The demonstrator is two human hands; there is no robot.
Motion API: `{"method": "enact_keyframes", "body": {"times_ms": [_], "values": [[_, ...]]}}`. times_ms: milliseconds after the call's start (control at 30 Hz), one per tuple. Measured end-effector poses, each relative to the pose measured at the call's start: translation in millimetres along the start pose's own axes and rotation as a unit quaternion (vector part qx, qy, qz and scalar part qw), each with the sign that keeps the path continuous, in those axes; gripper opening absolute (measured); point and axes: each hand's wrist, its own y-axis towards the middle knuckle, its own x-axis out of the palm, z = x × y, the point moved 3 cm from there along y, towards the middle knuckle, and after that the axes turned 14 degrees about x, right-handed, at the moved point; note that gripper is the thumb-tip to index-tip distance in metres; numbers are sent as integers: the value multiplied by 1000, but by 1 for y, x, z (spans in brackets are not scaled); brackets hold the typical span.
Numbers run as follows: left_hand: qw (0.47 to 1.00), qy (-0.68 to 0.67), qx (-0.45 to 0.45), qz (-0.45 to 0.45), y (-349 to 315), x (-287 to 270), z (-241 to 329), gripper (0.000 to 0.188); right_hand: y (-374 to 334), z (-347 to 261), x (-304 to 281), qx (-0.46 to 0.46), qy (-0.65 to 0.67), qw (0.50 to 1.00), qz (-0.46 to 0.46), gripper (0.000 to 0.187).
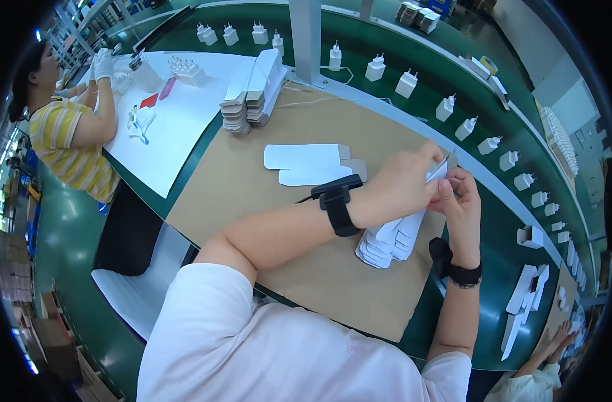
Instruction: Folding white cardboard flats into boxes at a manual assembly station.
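My left hand [398,186] and my right hand [458,204] meet over the right part of the brown cardboard sheet [312,268]. Between their fingertips is a small white carton [438,171], partly hidden by the fingers; both hands are closed on it. Just below them lies a fanned stack of flat white cartons [383,249]. One flat carton [306,163], with grey flaps at its right end, rests alone left of my left hand. Farther back, another pile of flat cartons [252,94] stands near the metal post.
Several white plug chargers [407,84] stand along the green conveyor belt [353,50] beyond a grey metal post [306,40]. Folded white cartons [520,301] lie at right. A co-worker [71,127] works at left by a white sheet; another person's arm [547,352] shows at lower right.
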Motion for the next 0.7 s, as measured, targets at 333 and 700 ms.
{"method": "enact_keyframes", "body": {"times_ms": [333,700], "values": [[979,173,94,-59,-4,-20,12,61,17,-48,-21,16,-257,960,-113,21],[913,-313,-131,-225,-11,12,9,54,5,-80,-25,-23,-299,948,-110,23]]}}
